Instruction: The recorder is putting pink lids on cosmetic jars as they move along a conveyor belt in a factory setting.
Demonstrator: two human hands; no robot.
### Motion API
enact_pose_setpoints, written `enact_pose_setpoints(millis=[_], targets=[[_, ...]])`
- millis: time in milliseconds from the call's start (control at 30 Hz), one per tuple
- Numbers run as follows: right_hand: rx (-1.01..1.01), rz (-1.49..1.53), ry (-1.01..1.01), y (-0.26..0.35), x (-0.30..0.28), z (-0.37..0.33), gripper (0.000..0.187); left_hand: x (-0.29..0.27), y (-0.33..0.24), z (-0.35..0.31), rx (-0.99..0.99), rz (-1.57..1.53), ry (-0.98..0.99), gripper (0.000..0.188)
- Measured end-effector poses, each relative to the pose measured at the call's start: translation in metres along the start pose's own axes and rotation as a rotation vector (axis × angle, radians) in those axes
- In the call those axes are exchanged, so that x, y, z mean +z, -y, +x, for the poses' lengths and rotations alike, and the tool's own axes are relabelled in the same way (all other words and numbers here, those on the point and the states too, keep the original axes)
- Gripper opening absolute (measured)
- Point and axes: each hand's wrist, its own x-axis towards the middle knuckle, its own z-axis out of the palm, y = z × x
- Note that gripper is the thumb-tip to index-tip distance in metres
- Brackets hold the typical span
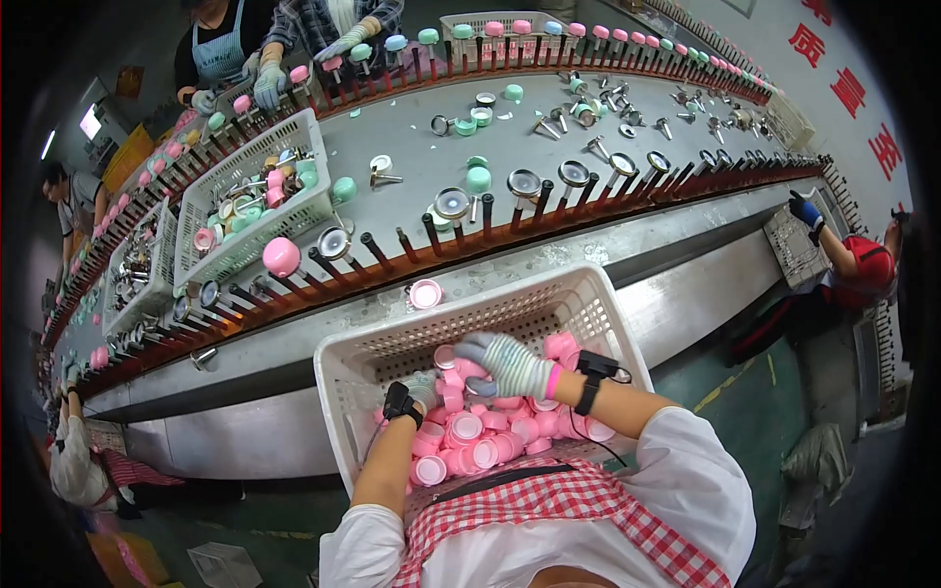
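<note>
A white perforated crate (338, 407) stands against my front, with many small pink round plastic cups (466, 426) heaped in it. Both my hands are inside, in striped knit gloves. My right hand (512, 365) curls over the heap, fingers and thumb around a pink cup (474, 370). My left hand (423, 389) reaches in at the crate's left part beside the cups; its fingers are mostly hidden by a black wrist device (400, 400). A single pink cup (425, 293) rests on the metal ledge just beyond the crate.
Beyond the ledge runs a curved conveyor with upright dark spindles (429, 230), some bearing round metal parts (451, 203) and one a pink cup (281, 256). Crates of mixed parts (319, 147) and loose metal pieces (598, 145) lie on the grey table (392, 127). Co-workers (333, 24) stand around it.
</note>
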Motion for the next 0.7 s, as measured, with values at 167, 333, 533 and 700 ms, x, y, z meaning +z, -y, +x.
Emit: enact_pose_setpoints(millis=[167,333,533,700], targets=[[0.048,0.094,-0.605,-0.013,-0.127,0.060,0.043,0.044,0.030,0.007,0.009,0.000,-0.220,0.032],[0.346,-0.464,-0.595,-0.131,-0.181,0.080,0.053,-0.006,-0.015,-0.004,0.094,0.069,-0.055,0.031],[0.291,-0.488,-0.151,-0.084,-0.184,0.119,0.062,-0.003,-0.019,-0.019,0.132,-0.005,-0.077,0.052],[0.237,-0.535,-0.100,-0.070,-0.163,0.140,0.063,0.003,-0.017,0.000,0.052,-0.069,0.122,0.059]])
